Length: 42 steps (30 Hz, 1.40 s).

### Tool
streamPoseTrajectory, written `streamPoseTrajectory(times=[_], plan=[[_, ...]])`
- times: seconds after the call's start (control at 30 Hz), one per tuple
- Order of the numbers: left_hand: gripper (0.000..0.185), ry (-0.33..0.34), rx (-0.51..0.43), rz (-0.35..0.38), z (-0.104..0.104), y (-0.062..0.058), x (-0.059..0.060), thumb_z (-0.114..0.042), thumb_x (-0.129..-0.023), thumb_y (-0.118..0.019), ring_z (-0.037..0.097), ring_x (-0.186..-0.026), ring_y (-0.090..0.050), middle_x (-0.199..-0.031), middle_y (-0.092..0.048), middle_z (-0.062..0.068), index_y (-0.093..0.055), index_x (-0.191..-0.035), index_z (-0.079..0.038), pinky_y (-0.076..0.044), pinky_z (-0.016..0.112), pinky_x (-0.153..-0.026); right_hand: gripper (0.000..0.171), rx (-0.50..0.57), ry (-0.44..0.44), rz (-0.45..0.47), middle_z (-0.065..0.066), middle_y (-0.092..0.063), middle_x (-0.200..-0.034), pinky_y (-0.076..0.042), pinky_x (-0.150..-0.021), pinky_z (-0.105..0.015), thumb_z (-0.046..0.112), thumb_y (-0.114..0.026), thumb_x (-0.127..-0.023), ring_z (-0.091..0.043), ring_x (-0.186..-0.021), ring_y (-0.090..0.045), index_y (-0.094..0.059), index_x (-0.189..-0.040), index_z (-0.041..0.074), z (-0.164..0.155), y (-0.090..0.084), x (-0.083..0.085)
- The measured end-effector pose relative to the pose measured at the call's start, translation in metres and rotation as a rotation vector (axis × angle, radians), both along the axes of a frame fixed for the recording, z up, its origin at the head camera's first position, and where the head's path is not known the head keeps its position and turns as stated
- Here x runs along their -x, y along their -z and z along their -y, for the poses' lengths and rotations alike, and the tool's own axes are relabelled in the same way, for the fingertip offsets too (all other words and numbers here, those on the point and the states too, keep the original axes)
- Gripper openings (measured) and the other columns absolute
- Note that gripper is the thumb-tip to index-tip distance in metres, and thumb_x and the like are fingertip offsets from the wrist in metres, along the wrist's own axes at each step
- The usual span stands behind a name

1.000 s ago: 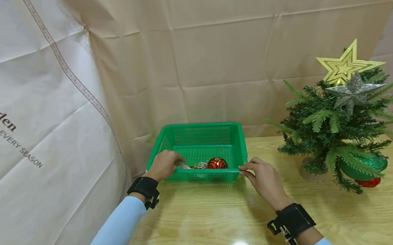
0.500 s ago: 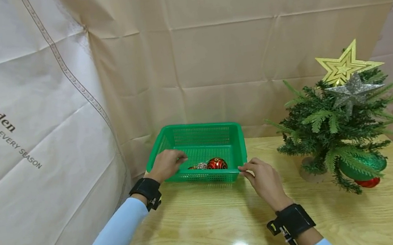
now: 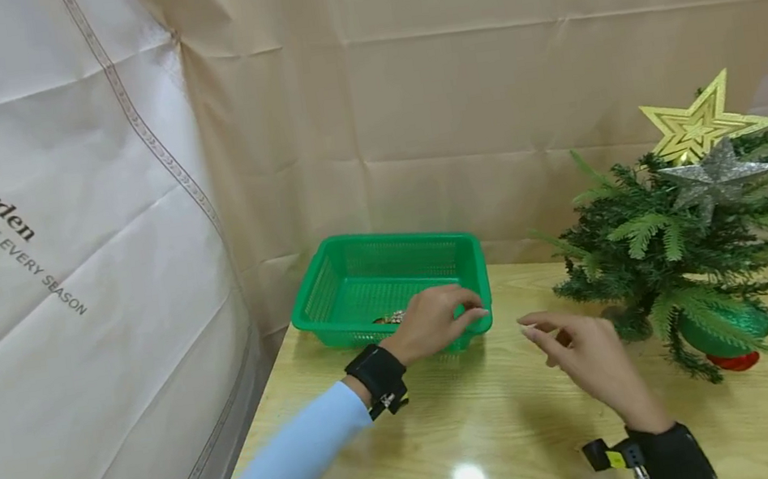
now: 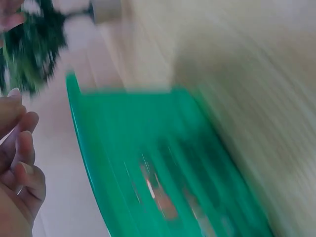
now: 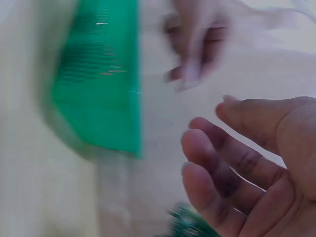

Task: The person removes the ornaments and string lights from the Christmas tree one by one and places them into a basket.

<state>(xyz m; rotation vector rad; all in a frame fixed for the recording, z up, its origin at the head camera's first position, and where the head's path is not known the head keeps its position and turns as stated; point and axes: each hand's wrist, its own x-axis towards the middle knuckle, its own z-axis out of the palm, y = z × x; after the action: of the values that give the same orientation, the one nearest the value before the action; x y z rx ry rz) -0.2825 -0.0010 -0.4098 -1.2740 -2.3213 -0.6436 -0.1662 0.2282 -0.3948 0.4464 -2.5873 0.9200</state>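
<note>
A green plastic basket (image 3: 391, 236) stands on the table against the back cloth. Inside it a small patterned ornament (image 3: 389, 318) shows, partly covered by my left hand (image 3: 435, 318). That hand hangs over the basket's front right corner, thumb and forefinger brought together; I cannot tell whether something thin is between them. My right hand (image 3: 588, 358) is in the air between the basket and a small Christmas tree (image 3: 660, 266). Its fingers are loosely bent with nothing in them, as the right wrist view shows, facing the left fingertips across a gap.
The tree at the right carries a gold star (image 3: 696, 130), a silver star (image 3: 714, 177), a green ball (image 3: 724, 327) and a red ornament (image 3: 734, 361) low down. Cloth hangs behind and at the left. The wooden table (image 3: 456, 434) extends in front of the basket.
My left hand has moved right, from inside the basket to over its front right corner. My right hand has let go of the basket's rim and drawn back to the right.
</note>
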Motion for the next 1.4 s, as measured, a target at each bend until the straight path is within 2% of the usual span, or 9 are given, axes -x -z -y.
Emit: streamPoseTrajectory(times=[0.2,0.33,0.43,0.57,0.7,0.9,1.03,1.27,1.4], plan=[[0.031,0.095,0.059,-0.037,-0.061,-0.008,-0.024,-0.039,-0.096,-0.057,-0.003,-0.072,-0.053,-0.100,-0.065,-0.009,-0.065,-0.120,-0.022,-0.035,0.010,-0.056,0.026,0.098,0.150,0.052,0.006,-0.068,-0.089,-0.050,-0.057,-0.027,0.034,-0.057,-0.096,-0.009,-0.065,-0.061,-0.062,-0.122,0.033,-0.047,-0.043,-0.045],[0.037,0.111,0.086,-0.032,-0.084,-0.013,-0.032,-0.043,-0.096,-0.053,-0.006,-0.066,-0.045,-0.103,-0.063,-0.012,-0.060,-0.127,-0.025,-0.032,0.011,-0.053,0.030,0.218,0.310,0.057,0.002,-0.067,-0.082,-0.049,-0.055,-0.025,0.029,-0.058,-0.096,-0.015,-0.062,-0.060,-0.063,-0.124,0.020,-0.081,-0.056,-0.069],[0.037,0.139,0.073,0.002,-0.095,-0.014,-0.034,-0.043,-0.097,-0.051,-0.008,-0.069,-0.047,-0.102,-0.064,-0.012,-0.059,-0.129,-0.025,-0.033,0.009,-0.055,0.030,0.365,0.424,-0.006,0.007,-0.064,-0.074,-0.045,-0.051,-0.022,0.020,-0.056,-0.097,-0.012,-0.055,-0.057,-0.062,-0.125,0.011,-0.107,-0.057,-0.074],[0.034,0.170,0.036,0.036,-0.101,-0.011,-0.035,-0.039,-0.097,-0.053,-0.009,-0.075,-0.051,-0.101,-0.065,-0.012,-0.062,-0.126,-0.024,-0.036,0.007,-0.059,0.025,0.523,0.590,-0.104,0.018,-0.060,-0.066,-0.040,-0.046,-0.016,0.014,-0.056,-0.097,-0.004,-0.046,-0.051,-0.065,-0.120,0.016,-0.134,-0.054,-0.067],[0.029,0.196,0.025,0.011,-0.107,-0.006,-0.038,-0.038,-0.098,-0.052,-0.009,-0.078,-0.052,-0.104,-0.066,-0.012,-0.066,-0.119,-0.023,-0.036,0.006,-0.063,0.030,0.430,0.661,-0.021,0.023,-0.054,-0.074,-0.041,-0.047,-0.016,0.021,-0.054,-0.099,0.003,-0.054,-0.049,-0.061,-0.127,0.022,-0.149,-0.042,-0.066],[0.023,0.204,0.003,-0.012,-0.117,0.000,-0.040,-0.035,-0.098,-0.054,-0.008,-0.082,-0.054,-0.104,-0.065,-0.012,-0.068,-0.112,-0.024,-0.036,0.005,-0.064,0.051,0.176,0.679,0.155,-0.012,-0.058,-0.064,-0.041,-0.049,-0.026,0.038,-0.052,-0.098,-0.012,-0.043,-0.044,-0.052,-0.137,0.005,-0.155,-0.036,-0.066],[0.023,0.179,-0.037,-0.033,-0.122,0.003,-0.039,-0.034,-0.099,-0.053,-0.008,-0.083,-0.055,-0.104,-0.064,-0.010,-0.064,-0.115,-0.022,-0.036,0.005,-0.064,0.048,0.141,0.662,0.141,-0.018,-0.053,-0.110,-0.043,-0.051,-0.027,0.035,-0.054,-0.098,0.000,-0.060,-0.049,-0.056,-0.132,0.001,-0.155,-0.036,-0.063],[0.029,0.199,-0.058,0.008,-0.128,0.004,-0.041,-0.035,-0.098,-0.053,-0.007,-0.075,-0.050,-0.108,-0.062,-0.009,-0.062,-0.122,-0.021,-0.034,0.006,-0.059,0.039,0.168,0.632,0.098,-0.005,-0.040,-0.145,-0.044,-0.054,-0.022,0.029,-0.055,-0.098,0.009,-0.070,-0.046,-0.056,-0.134,0.016,-0.162,-0.029,-0.062],[0.025,0.251,-0.040,-0.004,-0.131,0.008,-0.042,-0.033,-0.097,-0.056,-0.007,-0.075,-0.048,-0.109,-0.062,-0.010,-0.065,-0.119,-0.023,-0.034,0.007,-0.060,0.042,0.129,0.659,0.150,-0.021,-0.032,-0.149,-0.044,-0.055,-0.024,0.031,-0.053,-0.099,0.007,-0.069,-0.044,-0.054,-0.137,0.013,-0.164,-0.030,-0.062]])
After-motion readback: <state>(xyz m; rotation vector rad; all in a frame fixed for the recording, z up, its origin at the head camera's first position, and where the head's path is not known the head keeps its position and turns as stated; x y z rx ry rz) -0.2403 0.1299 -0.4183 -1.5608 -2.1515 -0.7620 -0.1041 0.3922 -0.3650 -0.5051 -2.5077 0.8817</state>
